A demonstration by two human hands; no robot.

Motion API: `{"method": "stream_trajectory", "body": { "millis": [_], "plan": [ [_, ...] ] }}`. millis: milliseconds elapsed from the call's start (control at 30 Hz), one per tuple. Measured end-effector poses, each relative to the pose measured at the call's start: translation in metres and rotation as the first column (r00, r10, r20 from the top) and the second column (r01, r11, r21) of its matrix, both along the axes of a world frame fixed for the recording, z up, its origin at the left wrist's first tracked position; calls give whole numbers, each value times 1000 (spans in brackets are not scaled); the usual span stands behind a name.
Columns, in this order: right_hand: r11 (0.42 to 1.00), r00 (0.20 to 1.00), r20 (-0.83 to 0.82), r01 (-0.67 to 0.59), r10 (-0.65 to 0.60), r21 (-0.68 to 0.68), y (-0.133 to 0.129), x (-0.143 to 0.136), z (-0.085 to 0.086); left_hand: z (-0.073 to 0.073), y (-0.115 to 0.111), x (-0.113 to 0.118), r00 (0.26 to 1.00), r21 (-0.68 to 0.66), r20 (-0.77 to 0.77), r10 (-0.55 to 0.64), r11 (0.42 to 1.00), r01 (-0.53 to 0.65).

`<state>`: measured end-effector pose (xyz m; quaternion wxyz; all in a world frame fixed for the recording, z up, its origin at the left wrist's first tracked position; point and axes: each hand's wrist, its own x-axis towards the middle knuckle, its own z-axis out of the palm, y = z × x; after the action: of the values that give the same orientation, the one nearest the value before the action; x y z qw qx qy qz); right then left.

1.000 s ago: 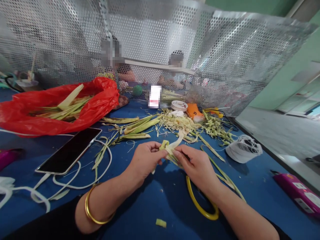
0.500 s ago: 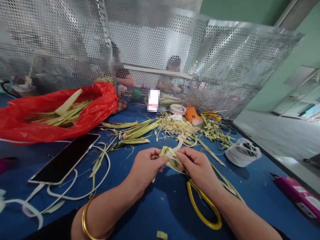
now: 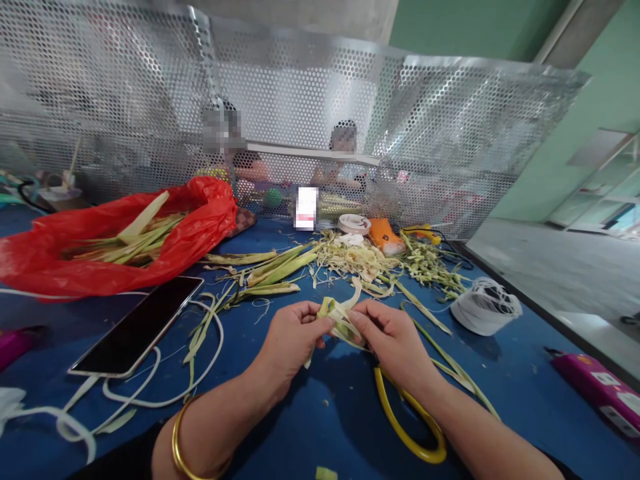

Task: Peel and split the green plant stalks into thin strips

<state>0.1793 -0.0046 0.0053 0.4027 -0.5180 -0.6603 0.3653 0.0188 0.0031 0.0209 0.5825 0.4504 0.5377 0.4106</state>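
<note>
little has moved since half a second ago beyond the view tipping up a touch, leaving things on the worktop (image 3: 280, 433) lower in frame. left hand (image 3: 295, 333) and right hand (image 3: 395, 332) each pinch the pale husk bundle (image 3: 340, 319), both grips closed on it; it lies between them, long axis running from ten to four o'clock. its curling free end (image 3: 356, 291) rises toward one o'clock, nearer the right grip. beyond, at about one, sits the shredded husk pile (image 3: 367, 260); at five, a yellow handle (image 3: 424, 456).
</note>
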Motion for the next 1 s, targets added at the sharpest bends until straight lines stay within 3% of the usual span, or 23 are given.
{"method": "stream_trajectory", "body": {
  "millis": [500, 600, 767, 900, 1000],
  "plan": [
    [994, 989, 147, 6, -22, 107, -4, 0, -3, -9, -2, 3, 996, 15, 79, 28, 999, -29],
    [997, 987, 159, 23, -34, 72, -3, -2, -2, -7, -1, 3, 994, 4, 104, 40, 999, -41],
    [1000, 997, 69, 27, -28, 5, 2, 0, -1, -7, 3, 1, 991, -42, 106, 82, 996, -78],
    [996, 997, -81, 2, -10, -90, 7, 1, -2, -6, 3, 1, 992, -43, 112, 65, 997, -61],
    [996, 992, -125, -14, 3, -90, 8, -1, -6, -6, 2, 0, 993, -5, 108, 44, 999, -44]
  ]
}}
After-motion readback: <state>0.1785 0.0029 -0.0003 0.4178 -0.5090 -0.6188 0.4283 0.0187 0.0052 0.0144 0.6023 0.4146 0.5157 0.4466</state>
